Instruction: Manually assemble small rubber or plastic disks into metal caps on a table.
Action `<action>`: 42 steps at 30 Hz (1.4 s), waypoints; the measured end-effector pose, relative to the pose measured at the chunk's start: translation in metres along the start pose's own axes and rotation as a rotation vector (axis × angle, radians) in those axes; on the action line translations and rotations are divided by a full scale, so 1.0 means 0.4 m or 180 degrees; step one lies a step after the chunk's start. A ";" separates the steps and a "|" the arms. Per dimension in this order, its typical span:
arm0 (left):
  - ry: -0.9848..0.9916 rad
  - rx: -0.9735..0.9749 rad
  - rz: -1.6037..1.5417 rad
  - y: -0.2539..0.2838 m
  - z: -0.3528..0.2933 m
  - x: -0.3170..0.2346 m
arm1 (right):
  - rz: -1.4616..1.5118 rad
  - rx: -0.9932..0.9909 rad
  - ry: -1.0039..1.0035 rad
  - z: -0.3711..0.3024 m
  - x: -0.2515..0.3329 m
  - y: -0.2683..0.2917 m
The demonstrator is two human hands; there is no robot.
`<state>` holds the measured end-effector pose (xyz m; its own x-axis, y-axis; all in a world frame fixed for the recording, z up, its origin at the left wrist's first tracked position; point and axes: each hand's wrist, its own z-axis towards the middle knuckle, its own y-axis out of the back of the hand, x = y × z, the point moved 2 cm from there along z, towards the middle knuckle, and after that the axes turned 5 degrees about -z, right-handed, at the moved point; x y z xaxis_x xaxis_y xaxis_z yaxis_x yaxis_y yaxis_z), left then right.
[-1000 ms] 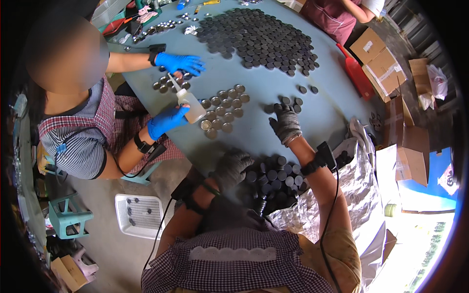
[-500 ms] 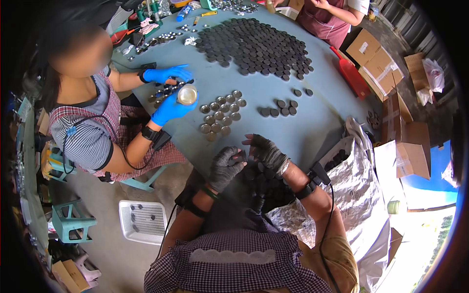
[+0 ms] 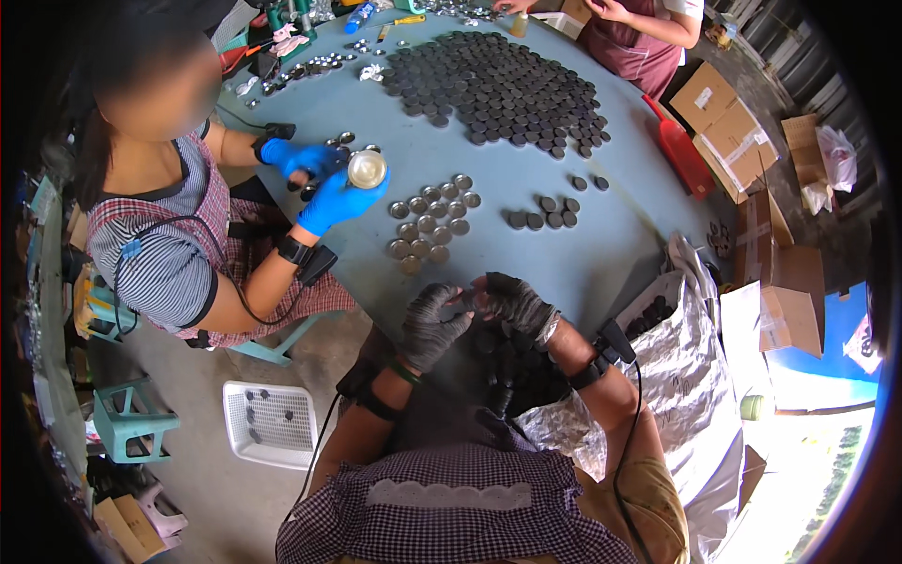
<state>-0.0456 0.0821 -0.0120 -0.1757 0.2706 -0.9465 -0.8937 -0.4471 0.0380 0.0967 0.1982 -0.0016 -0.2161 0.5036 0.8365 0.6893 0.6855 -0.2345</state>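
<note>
My left hand, in a grey fingerless glove, is closed in a pinch near the table's front edge. Beside it, my right hand wears the same kind of glove, its fingers curled in toward the left fingertips. Whatever lies between the fingertips is too dark and blurred to make out. Below my hands, a heap of dark round caps lies over my lap and beside an opened silver sack. Just beyond them, shiny round metal caps sit in a cluster, and several dark caps lie to its right.
A co-worker's blue-gloved hands handle a round pale container at left. A large spread of dark caps covers the far table. A red dustpan lies at the right edge, cardboard boxes beyond. A white basket stands on the floor.
My right hand's fingers have curled in and met my left fingertips. The dark cap that showed in my left hand is no longer distinct. The co-worker's far gloved hand has moved closer to the other.
</note>
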 end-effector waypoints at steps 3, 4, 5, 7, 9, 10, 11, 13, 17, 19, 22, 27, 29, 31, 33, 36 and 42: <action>-0.0139 0.0007 0.0252 0.006 0.006 0.009 | -0.1248 0.0424 0.0645 0.000 0.021 -0.017; -0.0185 0.0029 0.0365 0.006 0.009 0.012 | -0.1250 0.0422 0.0631 0.006 0.019 -0.014; -0.0173 0.0027 0.0358 0.006 0.010 0.018 | -0.1249 0.0486 0.0750 0.013 0.016 -0.013; -0.0220 -0.0004 0.0419 0.009 0.012 0.027 | -0.1244 0.0564 0.0849 0.020 0.021 -0.017; -0.0289 -0.0046 0.0452 0.017 0.013 0.030 | -0.1206 0.0580 0.0653 0.023 0.033 -0.025; -0.0383 -0.0064 0.0472 0.017 0.016 0.028 | -0.1203 0.0576 0.0637 0.029 0.027 -0.017; -0.0371 -0.0061 0.0464 0.016 0.018 0.027 | -0.1068 0.0648 0.0606 0.036 0.018 -0.007; -0.0343 -0.0031 0.0396 0.017 0.019 0.030 | -0.0928 0.0726 0.0564 0.041 0.014 -0.003; 0.0105 -0.0131 -0.0240 0.022 0.002 0.069 | -0.0863 0.0420 0.0357 0.044 0.019 -0.008; 0.0121 0.0037 0.0005 0.026 0.004 0.072 | -0.0808 0.0220 0.0243 0.051 0.004 0.007; 0.0097 0.0131 0.0001 0.017 0.011 0.056 | -0.0412 0.0704 0.0571 0.065 -0.025 0.030; 0.0047 0.0143 0.0257 0.006 0.001 0.066 | -0.0423 0.0477 0.0284 0.074 -0.034 0.018; -0.0042 0.0120 0.0573 -0.007 0.009 0.053 | -0.0467 0.0390 0.0269 0.077 -0.047 0.031; 0.0296 0.0279 0.1218 -0.016 0.018 0.046 | -0.0509 0.0318 0.0251 0.072 -0.052 0.037; 0.0315 0.0307 0.1405 -0.020 0.024 0.049 | -0.0414 -0.0179 0.0426 0.060 -0.045 0.041; 0.0200 0.0356 0.1607 -0.030 0.033 0.073 | -0.0309 -0.0806 0.0453 0.074 -0.070 0.088; -0.0266 0.0572 0.2104 -0.062 0.059 0.068 | -0.0864 -0.0944 -0.0034 0.080 -0.043 0.155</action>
<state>-0.0378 0.1207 -0.0311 -0.7322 0.0579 -0.6787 -0.6412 -0.3947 0.6581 0.1210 0.2490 -0.0465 -0.4239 0.3315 0.8429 0.7755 0.6136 0.1487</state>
